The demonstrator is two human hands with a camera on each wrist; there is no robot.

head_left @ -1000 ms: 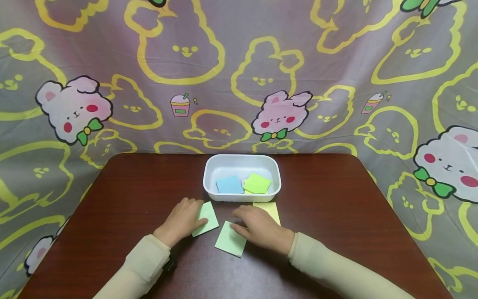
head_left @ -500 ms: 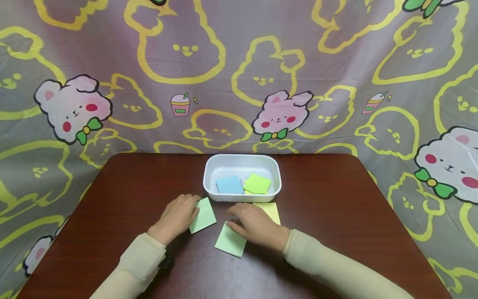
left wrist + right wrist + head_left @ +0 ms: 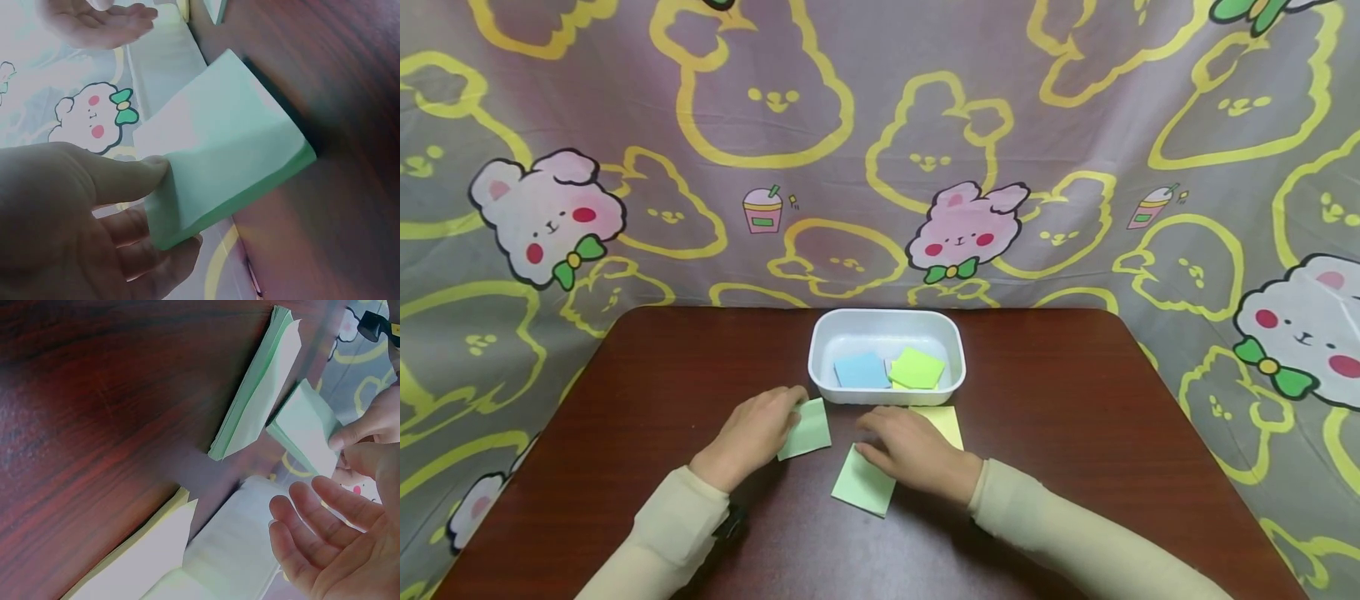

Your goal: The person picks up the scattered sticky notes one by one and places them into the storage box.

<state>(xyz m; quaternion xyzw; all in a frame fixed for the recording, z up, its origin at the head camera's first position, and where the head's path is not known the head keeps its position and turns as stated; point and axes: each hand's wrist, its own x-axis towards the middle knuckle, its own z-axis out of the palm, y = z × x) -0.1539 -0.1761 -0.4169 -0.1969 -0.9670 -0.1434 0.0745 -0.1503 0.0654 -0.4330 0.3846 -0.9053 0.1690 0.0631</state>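
Observation:
My left hand (image 3: 751,435) pinches a pale green sticky-note pad (image 3: 809,430) along its edge, thumb on top and fingers beneath. In the left wrist view that pad (image 3: 225,137) is lifted and tilted, its top sheets slightly bent. My right hand (image 3: 919,454) hovers with loosely bent fingers and grips nothing. Partly under it in the head view lies a second pale green pad (image 3: 863,485), also seen as a thick green pad (image 3: 253,394) in the right wrist view. Behind the right hand is a yellow pad (image 3: 945,425), partly hidden.
A white tray (image 3: 887,397) stands just beyond the hands. Inside it lie a blue pad (image 3: 860,371) and a lime green pad (image 3: 917,369), with more paper beneath the lime one. The brown table (image 3: 1045,383) ends at a patterned curtain (image 3: 850,192).
The left hand has drawn back a little to the left with its green pad, which has turned slightly. The right hand has shifted slightly left and then stayed put.

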